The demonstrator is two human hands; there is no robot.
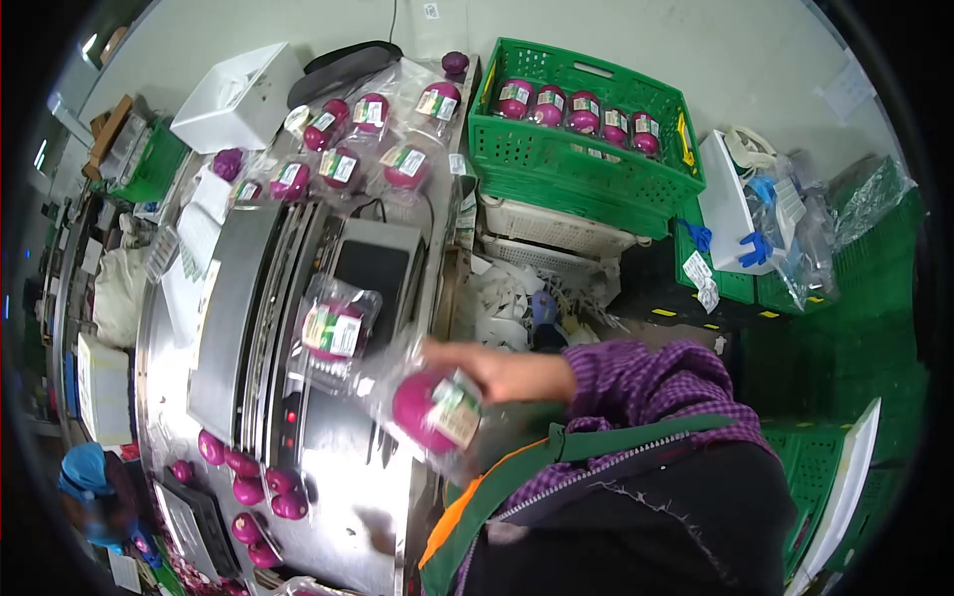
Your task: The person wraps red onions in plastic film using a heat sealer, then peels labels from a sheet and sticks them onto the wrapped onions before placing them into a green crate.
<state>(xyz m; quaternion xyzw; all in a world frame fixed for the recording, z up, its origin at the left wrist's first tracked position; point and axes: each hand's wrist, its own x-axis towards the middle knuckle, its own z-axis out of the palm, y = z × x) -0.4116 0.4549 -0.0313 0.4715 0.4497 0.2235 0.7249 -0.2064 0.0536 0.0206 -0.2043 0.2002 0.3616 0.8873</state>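
My right hand (502,372) comes in from the right in a purple checked sleeve (656,382). Its fingers close on the clear wrap of a bagged red onion (419,407), which bears a white and green label and is blurred by motion. Just left of it, another bagged red onion (333,331) rests label up by the dark plate of the metal machine (373,263). Several loose, peeled-looking red onions (248,490) lie on the steel surface toward the lower left. I cannot make out my left hand.
A green crate (586,194) at the back holds several labelled packs. More bagged red onions (404,167) lie behind the machine, near a white bin (238,96). Blue gloves (755,248) hang at a white box on the right. Another person (94,497) is at the far left.
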